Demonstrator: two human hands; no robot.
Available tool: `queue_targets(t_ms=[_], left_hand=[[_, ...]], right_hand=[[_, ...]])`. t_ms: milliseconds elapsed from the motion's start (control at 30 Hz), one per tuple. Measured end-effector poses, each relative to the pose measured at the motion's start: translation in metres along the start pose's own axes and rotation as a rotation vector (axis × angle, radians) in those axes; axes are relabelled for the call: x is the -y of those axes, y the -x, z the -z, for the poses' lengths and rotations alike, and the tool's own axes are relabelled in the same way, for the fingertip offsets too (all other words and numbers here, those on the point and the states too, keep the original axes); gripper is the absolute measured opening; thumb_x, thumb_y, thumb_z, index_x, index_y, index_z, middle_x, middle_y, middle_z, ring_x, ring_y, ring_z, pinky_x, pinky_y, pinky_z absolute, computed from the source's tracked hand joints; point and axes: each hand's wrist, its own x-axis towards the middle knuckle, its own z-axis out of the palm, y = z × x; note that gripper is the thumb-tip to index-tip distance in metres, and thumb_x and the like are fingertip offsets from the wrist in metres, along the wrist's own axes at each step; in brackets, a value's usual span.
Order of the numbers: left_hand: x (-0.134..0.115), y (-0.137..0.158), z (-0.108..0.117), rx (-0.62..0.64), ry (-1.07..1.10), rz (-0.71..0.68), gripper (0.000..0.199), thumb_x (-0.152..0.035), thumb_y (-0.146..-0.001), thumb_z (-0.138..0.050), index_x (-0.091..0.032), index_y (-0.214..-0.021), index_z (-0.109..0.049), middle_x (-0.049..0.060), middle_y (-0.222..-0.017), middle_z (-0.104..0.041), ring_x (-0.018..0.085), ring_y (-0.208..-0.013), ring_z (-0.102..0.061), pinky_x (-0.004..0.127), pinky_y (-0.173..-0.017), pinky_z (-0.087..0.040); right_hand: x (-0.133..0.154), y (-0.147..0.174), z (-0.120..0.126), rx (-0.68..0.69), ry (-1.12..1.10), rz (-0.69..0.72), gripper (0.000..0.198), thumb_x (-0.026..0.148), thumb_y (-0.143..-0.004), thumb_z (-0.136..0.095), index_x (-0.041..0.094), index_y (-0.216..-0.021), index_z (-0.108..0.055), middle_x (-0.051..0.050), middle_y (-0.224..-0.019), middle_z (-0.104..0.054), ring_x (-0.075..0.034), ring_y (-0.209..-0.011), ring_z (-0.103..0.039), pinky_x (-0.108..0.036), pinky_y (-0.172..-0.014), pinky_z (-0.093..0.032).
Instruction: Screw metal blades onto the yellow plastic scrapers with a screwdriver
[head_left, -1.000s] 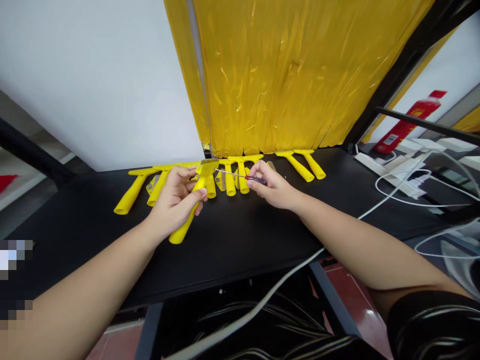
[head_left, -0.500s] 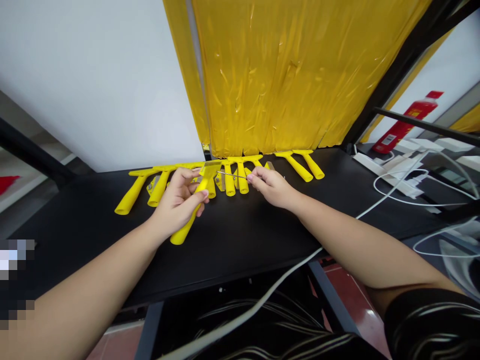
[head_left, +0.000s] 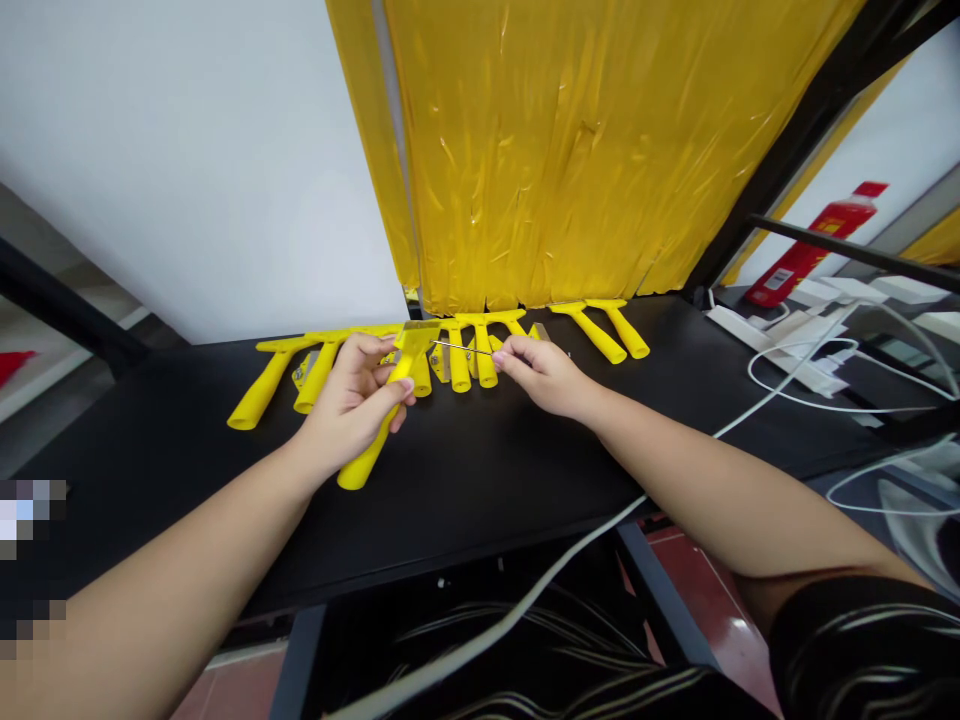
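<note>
My left hand [head_left: 365, 395] is wrapped round a yellow T-shaped handle [head_left: 365, 462], thumb on top, its round grip slanting down toward me. A flat, shiny plate lies at its head, partly behind my fingers. In my right hand [head_left: 541, 372], a thin metal rod [head_left: 463, 348], perhaps a hex key, is pinched between thumb and fingertips. The rod's tip points left and meets or nearly meets the handle's head. Several more yellow handles [head_left: 262, 390] lie in a row behind my hands, some with metal plates [head_left: 442, 362] beside or on them.
The black table [head_left: 480, 480] stretches across the front. A yellow plastic-wrapped panel [head_left: 600, 150] and a white panel [head_left: 202, 150] stand behind it. A white cable [head_left: 540, 590] crosses the front edge. At right are a power strip [head_left: 780, 350] and a red bottle [head_left: 814, 245].
The yellow handle and my left hand have shifted very slightly left. My right hand and the rod are almost still.
</note>
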Motion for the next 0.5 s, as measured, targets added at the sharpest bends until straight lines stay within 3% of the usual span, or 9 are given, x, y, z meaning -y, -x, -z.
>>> queue_targets(t_ms=[100,267,500], left_hand=[[0.001,0.001,-0.001,0.022,0.004,-0.001,0.035,-0.017,-0.093,-0.070,-0.027,-0.111,-0.042,-0.001,-0.099,-0.055,0.010,-0.065,-0.064,0.015,-0.039,-0.051],[0.002,0.000,0.001,0.022,0.003,-0.014,0.035,-0.016,-0.093,-0.071,-0.028,-0.111,-0.043,-0.001,-0.102,-0.054,0.010,-0.066,-0.064,0.016,-0.038,-0.051],[0.000,-0.001,0.001,-0.028,0.031,0.003,0.039,-0.017,-0.091,-0.072,-0.030,-0.110,-0.040,0.000,-0.113,-0.053,0.010,-0.067,-0.068,0.016,-0.036,-0.048]], right_hand=[[-0.004,-0.002,0.001,0.037,-0.032,-0.069,0.054,0.060,-0.106,-0.042,0.019,-0.076,-0.061,0.001,-0.065,-0.049,-0.016,-0.065,-0.048,-0.030,-0.062,-0.036],[0.001,0.002,0.000,0.016,-0.063,0.060,0.024,0.042,-0.098,-0.065,0.023,-0.102,-0.052,0.004,-0.076,-0.053,-0.013,-0.063,-0.045,-0.029,-0.062,-0.036],[0.007,0.005,0.001,0.002,0.023,0.149,0.016,0.031,-0.100,-0.060,0.024,-0.100,-0.045,0.005,-0.074,-0.051,-0.012,-0.062,-0.043,-0.029,-0.060,-0.034]])
